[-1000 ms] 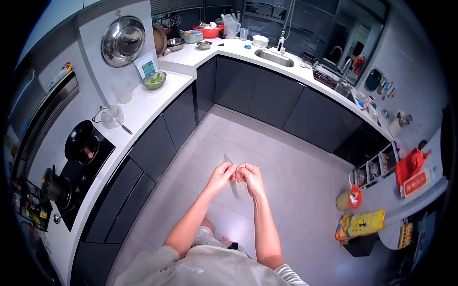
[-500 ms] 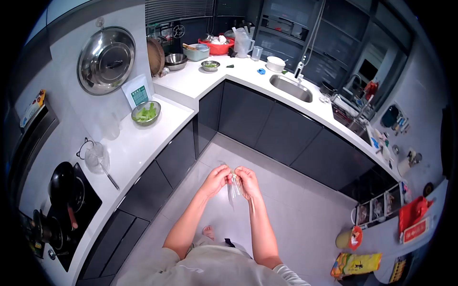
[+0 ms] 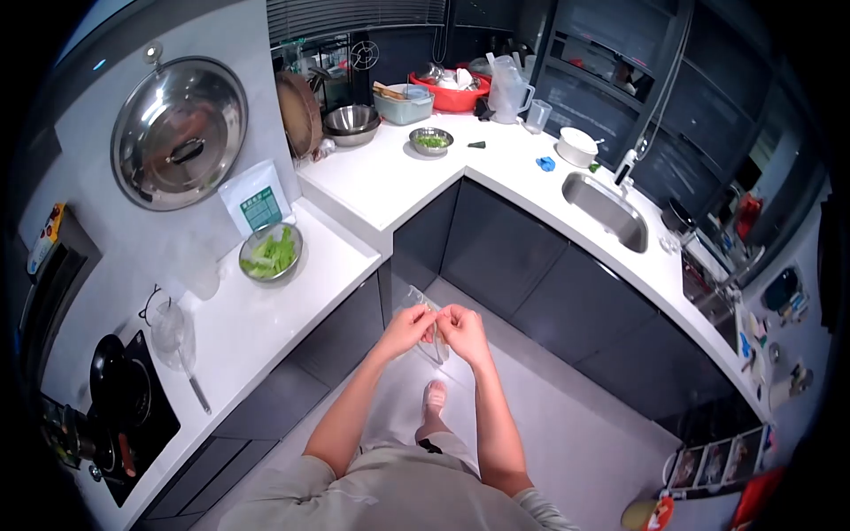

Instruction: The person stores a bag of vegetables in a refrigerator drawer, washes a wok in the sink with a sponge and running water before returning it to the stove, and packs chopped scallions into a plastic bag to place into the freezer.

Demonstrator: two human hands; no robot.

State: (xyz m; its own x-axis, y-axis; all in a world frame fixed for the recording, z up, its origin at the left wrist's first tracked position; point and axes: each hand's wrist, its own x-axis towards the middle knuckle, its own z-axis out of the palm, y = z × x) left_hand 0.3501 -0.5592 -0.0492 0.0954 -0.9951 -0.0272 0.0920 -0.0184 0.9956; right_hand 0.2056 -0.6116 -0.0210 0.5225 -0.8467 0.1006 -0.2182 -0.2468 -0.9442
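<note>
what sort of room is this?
A kitchen, probably a home one: a black pan by the cooktop, a sink set into the white counter, and leafy greens in a bowl.

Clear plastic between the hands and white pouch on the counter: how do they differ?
The plastic is see-through; the pouch is white with a green label. The plastic is held in the left hand and right hand; the pouch stands on the counter.
</note>
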